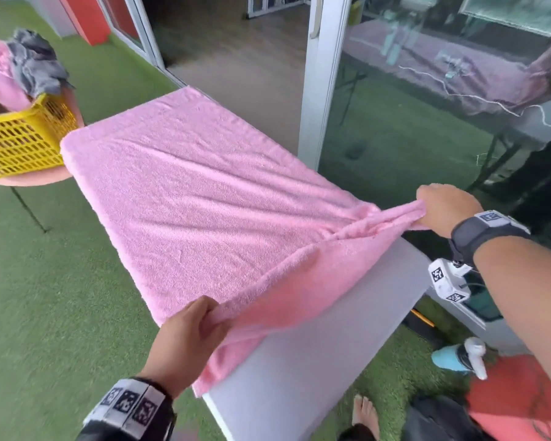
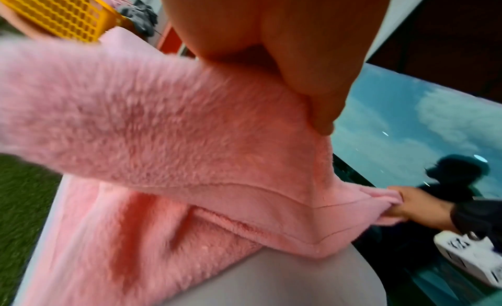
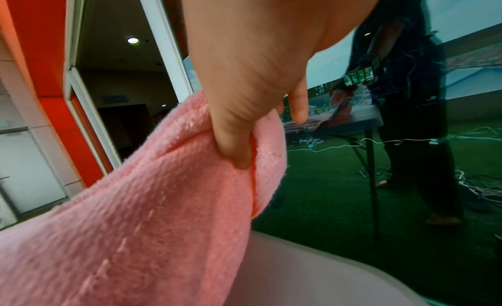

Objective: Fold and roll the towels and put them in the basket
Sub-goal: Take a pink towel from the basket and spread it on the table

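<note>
— Pink fluffy terry towel (image 1: 204,198): where is it lying?
— Spreading over the white table (image 1: 299,361); the left hand (image 1: 185,342) and right hand (image 1: 446,208) are each pinching a near corner, lifting it.
— And the yellow plastic lattice basket (image 1: 23,144)?
— Sitting well beyond the left hand, holding pink and grey cloths.

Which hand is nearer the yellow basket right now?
Left. The left hand pinches the pink towel at the table's near left edge, on the yellow basket side. The right hand grips the towel's opposite corner, at the right.
</note>
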{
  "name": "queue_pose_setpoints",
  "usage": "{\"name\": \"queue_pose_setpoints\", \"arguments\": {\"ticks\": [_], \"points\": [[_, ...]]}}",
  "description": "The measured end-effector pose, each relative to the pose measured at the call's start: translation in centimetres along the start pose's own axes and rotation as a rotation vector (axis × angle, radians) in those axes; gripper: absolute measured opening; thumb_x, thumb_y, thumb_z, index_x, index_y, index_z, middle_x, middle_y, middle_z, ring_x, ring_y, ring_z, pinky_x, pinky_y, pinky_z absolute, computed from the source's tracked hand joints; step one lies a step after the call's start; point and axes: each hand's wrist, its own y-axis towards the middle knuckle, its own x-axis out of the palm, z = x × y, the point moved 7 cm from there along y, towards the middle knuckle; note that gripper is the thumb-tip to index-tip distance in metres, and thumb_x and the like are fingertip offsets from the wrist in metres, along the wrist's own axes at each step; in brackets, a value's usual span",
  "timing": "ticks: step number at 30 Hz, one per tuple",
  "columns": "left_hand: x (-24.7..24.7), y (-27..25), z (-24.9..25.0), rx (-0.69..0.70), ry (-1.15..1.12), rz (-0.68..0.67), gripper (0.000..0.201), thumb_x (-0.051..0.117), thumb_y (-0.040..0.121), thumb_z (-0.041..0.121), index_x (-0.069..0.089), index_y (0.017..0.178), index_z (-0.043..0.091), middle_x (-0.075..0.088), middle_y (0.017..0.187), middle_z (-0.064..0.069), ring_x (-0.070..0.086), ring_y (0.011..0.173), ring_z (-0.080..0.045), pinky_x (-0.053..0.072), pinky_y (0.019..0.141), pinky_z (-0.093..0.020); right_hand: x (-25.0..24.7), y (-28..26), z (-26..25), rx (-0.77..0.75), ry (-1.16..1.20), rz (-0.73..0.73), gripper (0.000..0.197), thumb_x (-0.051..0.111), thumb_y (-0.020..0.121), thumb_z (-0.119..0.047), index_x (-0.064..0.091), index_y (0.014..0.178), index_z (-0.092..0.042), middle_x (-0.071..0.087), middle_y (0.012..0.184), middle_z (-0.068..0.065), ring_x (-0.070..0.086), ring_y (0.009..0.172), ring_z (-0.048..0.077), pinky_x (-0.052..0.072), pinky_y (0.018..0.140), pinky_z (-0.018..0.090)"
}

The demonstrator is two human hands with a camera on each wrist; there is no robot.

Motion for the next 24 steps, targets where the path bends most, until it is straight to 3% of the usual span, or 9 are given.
{"name": "queue_pose_setpoints", "arguments": {"ticks": [5,9,11,14,16,18,21,24], "points": [[4.7,-4.5,-0.9,-0.19,0.124,0.094,0.032,0.079,0.077,0.022,0.049,0.081,0.033,0.057,0.066,0.019,0.053,0.053,-0.005,0.042,0.048,-0.026,6.6,-1.1,0.8,-0.265,0.02,-0.023,0.017,0.06,0.085,-0.035,0.053,0.09,-0.02,0.059,0.094,0.004,0.059,0.094,0.031,0.052,0.071,0.04],[11.7,-9.9,-0.2,-0.305,0.211,0.09,0.028,0.07,0.073,0.04,0.05,0.093,0.039,0.06,0.075,0.021,0.057,0.057,-0.005,0.048,0.053,-0.029,13.4,-3.4,1.1,-0.48,0.074,-0.225,0.051,0.068,0.083,-0.042,0.051,0.129,-0.025,0.05,0.127,-0.002,0.044,0.116,0.018,0.047,0.086,0.035],[14.4,-11.9,0.4,-0.379,0.22,0.09,0.028,0.076,0.076,0.034,0.055,0.094,0.039,0.062,0.079,0.019,0.059,0.065,-0.003,0.048,0.055,-0.026,14.0,-3.9,1.1,-0.522,0.126,-0.213,0.057,0.066,0.087,-0.043,0.047,0.138,-0.025,0.048,0.133,-0.003,0.043,0.124,0.018,0.045,0.096,0.034],[16.6,-13.7,2.0,-0.486,0.172,0.125,0.03,0.079,0.079,0.021,0.055,0.087,0.037,0.056,0.077,0.021,0.052,0.071,0.005,0.04,0.058,-0.017,13.5,-3.4,1.2,-0.588,0.169,-0.171,0.045,0.07,0.086,-0.031,0.056,0.128,-0.021,0.053,0.129,-0.002,0.046,0.121,0.019,0.042,0.095,0.033],[16.8,-14.6,2.7,-0.554,0.159,0.215,0.025,0.077,0.08,0.016,0.058,0.082,0.031,0.056,0.077,0.02,0.052,0.072,0.002,0.041,0.061,-0.021,13.1,-2.5,2.3,-0.579,0.251,-0.129,0.042,0.073,0.079,-0.014,0.06,0.118,-0.016,0.057,0.124,0.002,0.051,0.117,0.024,0.045,0.091,0.036],[16.8,-15.5,3.3,-0.626,0.146,0.288,0.024,0.077,0.078,0.011,0.059,0.081,0.027,0.056,0.079,0.018,0.053,0.074,-0.003,0.044,0.064,-0.026,13.2,-2.2,3.7,-0.562,0.315,-0.107,0.036,0.072,0.074,-0.006,0.061,0.107,-0.016,0.059,0.105,0.0,0.055,0.106,0.027,0.042,0.078,0.033],[17.4,-16.5,4.1,-0.682,0.121,0.33,0.026,0.078,0.076,0.008,0.06,0.086,0.024,0.059,0.083,0.015,0.055,0.074,-0.007,0.048,0.067,-0.031,14.1,-2.4,5.4,-0.576,0.318,-0.143,0.028,0.072,0.073,-0.016,0.048,0.079,-0.029,0.048,0.084,-0.014,0.052,0.087,0.018,0.037,0.068,0.032],[18.0,-17.1,4.6,-0.726,0.116,0.334,0.025,0.078,0.078,0.013,0.064,0.096,0.026,0.066,0.089,0.011,0.06,0.076,-0.011,0.051,0.072,-0.034,14.5,-2.8,5.7,-0.668,0.324,-0.118,0.024,0.068,0.081,-0.033,0.046,0.073,-0.034,0.05,0.083,-0.015,0.052,0.08,0.009,0.044,0.066,0.032]]}}
